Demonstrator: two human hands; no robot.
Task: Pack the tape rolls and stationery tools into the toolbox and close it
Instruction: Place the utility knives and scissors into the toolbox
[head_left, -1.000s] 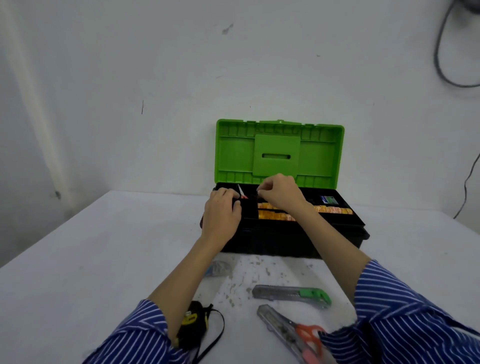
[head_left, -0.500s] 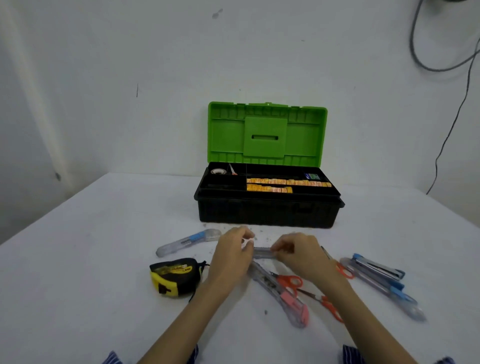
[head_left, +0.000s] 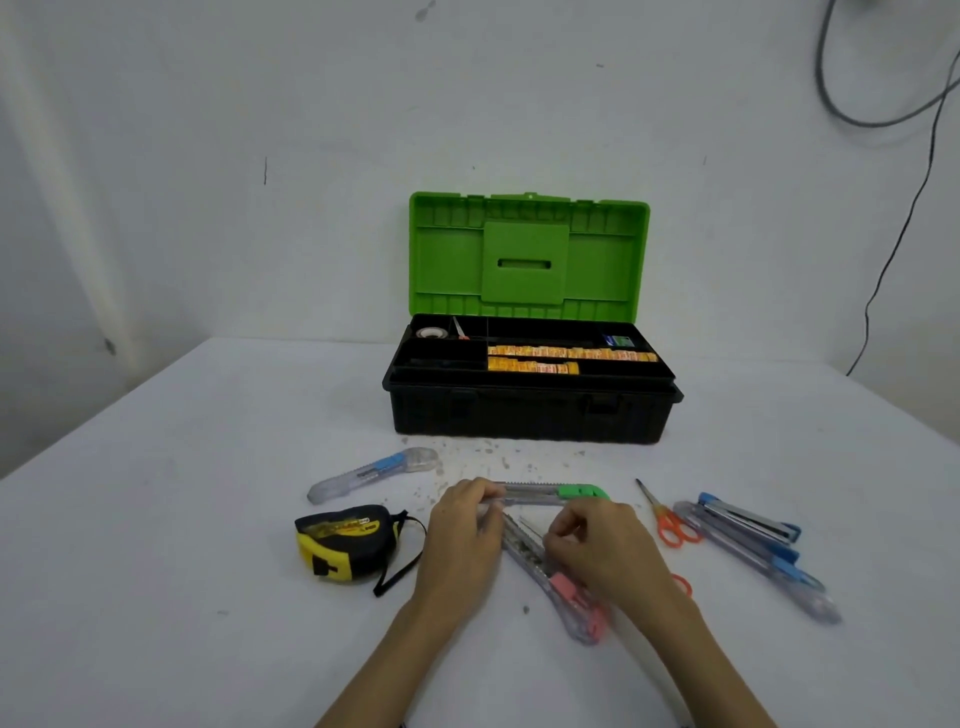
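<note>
We see both hands low centre on the white table (head_left: 156, 519), well in front of the toolbox (head_left: 530, 410). Left hand (head_left: 460, 535) curls its fingers round the left end of the green-slider cutter (head_left: 561, 493), which lies crosswise. Right hand (head_left: 602, 551) sits over the pink-slider cutter (head_left: 566, 592), fingers curled, seems to pinch it near the blade end, contact partly hidden. The two cutters nearly meet between the hands.

Counts: we get four clear plastic utility cutters, one green, one pink, one blue-slider cutter (head_left: 371, 473) left of the hands, one long blue cutter (head_left: 769, 561) at right. One blue stapler (head_left: 748, 517) just beside that. Orange-handled scissors (head_left: 667, 519), one pair plain, a second orange loop peeks out by the right wrist. One yellow-black tape measure (head_left: 343, 543), rubbery case, black strap.

Toolbox: black ribbed base, green moulded lid (head_left: 527, 254) upright, open. Its black tray holds one small tape roll (head_left: 431, 331) in the back-left compartment and two rows of orange labelled packs (head_left: 566, 354)
</note>
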